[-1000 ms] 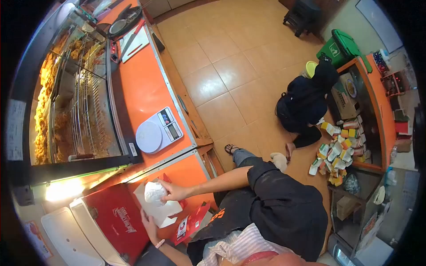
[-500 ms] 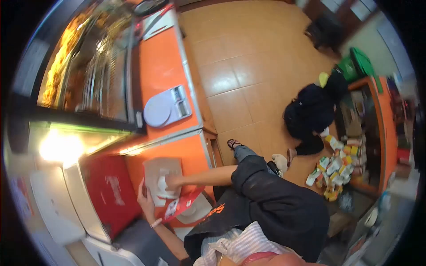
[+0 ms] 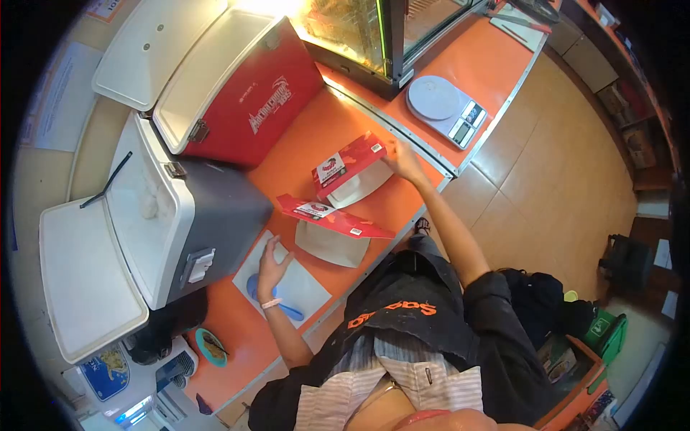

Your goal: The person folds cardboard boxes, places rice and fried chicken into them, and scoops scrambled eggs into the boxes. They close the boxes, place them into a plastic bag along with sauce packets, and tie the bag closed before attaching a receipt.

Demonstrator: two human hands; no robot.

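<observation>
Two red boxes with white inner sides lie on the orange counter. My right hand has its fingers closed on the right end of the farther red box. The nearer red box stands apart from both hands. My left hand, with a bracelet at the wrist, is over a white sheet, its fingers spread and holding nothing. Beneath that hand and wrist lies a blue scoop, partly hidden. What the farther box contains is hidden.
An open red cooler and an open grey cooler stand at the left. Beyond the counter joint sits a kitchen scale, beside a lit glass display case. A green bowl is at lower left. Someone in dark clothing is at right.
The view has swung towards the coolers. My right hand was at a white wrapped item inside a box and now grips a box's end. My left hand has left the box for the white sheet.
</observation>
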